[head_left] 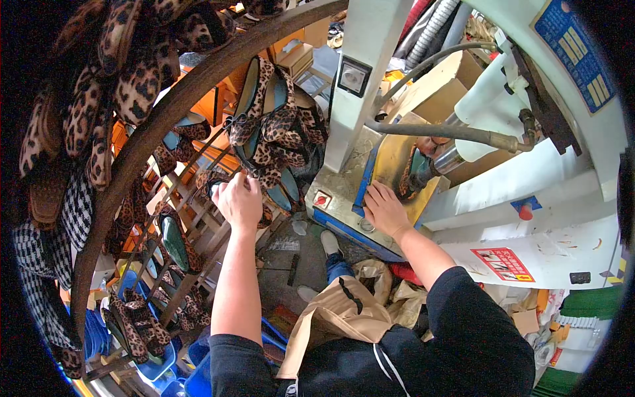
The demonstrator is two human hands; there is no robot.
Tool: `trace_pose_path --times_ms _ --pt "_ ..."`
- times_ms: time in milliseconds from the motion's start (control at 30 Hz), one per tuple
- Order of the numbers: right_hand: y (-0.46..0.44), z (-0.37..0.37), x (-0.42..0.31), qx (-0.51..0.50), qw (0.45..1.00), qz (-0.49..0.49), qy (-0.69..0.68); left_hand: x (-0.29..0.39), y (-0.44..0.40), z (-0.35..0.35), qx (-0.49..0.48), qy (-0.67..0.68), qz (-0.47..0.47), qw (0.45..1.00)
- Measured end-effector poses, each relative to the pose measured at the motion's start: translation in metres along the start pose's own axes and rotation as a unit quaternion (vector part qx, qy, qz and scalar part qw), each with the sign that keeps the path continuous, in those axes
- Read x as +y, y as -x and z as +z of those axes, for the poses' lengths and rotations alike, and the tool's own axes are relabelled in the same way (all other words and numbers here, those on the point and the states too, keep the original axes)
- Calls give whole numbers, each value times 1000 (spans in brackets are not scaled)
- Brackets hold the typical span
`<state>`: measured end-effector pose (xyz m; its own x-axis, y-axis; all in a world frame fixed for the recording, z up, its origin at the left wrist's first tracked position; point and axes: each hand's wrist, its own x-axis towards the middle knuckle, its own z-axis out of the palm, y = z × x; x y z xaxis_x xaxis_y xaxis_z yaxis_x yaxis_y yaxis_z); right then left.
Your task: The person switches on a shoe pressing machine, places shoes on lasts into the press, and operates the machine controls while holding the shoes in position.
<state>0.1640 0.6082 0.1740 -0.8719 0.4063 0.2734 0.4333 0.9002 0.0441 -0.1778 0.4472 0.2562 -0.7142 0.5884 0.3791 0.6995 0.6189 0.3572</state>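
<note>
My left hand [239, 204] is closed, its curled fingers against a leopard-print shoe [210, 178] at the rack; most of the grip is hidden behind the knuckles. Just beyond it hangs a cluster of leopard-print shoes [281, 129] with light-blue insides. On the right, my right hand [388, 210] lies with fingers stretched over the near edge of the yellow bed [418, 206] of a press machine. Past those fingertips another leopard-print shoe [411, 173] sits under the metal press head [423, 177], partly covered by it.
A curved brown rail [135, 142] arches on the left, with leopard and houndstooth shoes around it. Slatted racks [198, 218] hold more shoes. The press has a red knob [322, 199], a thick hose [450, 132] and a white frame. Cardboard boxes [450, 86] stand behind.
</note>
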Motion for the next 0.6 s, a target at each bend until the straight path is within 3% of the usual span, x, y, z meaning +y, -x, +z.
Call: trace_pose_path --times_ms 400,600 --pt "2 -1 1 -30 999 7 -8 -2 0 1 9 8 13 1000" --pt "-3 -7 1 -55 997 4 -45 -6 0 5 94 12 52 994"
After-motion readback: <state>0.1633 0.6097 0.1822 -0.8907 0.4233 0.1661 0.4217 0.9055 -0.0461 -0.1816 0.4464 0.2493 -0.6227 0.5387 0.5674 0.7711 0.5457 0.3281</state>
